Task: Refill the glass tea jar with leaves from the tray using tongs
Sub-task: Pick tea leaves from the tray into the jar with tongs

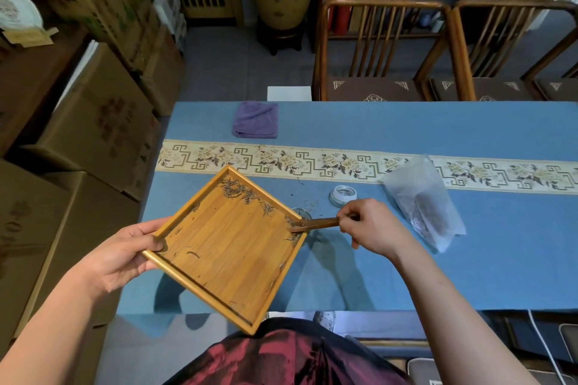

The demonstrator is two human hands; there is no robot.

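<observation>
My left hand (125,255) grips the left corner of a square bamboo tray (225,247), held tilted above the blue table. Dark tea leaves (240,191) lie along the tray's upper right rim and gather at its right corner. My right hand (372,228) holds brown wooden tongs (316,224), whose tips rest on the leaves at that right corner. The glass tea jar (302,213) stands just behind that corner, mostly hidden by the tray; only part of its rim shows. Its glass lid (343,195) lies on the cloth to the right.
A translucent plastic bag (425,203) with dark contents lies right of my right hand. A folded purple cloth (256,119) sits at the table's far side, beyond the patterned runner (344,162). Cardboard boxes (93,134) stand left, wooden chairs (381,50) behind. A few leaves are scattered near the jar.
</observation>
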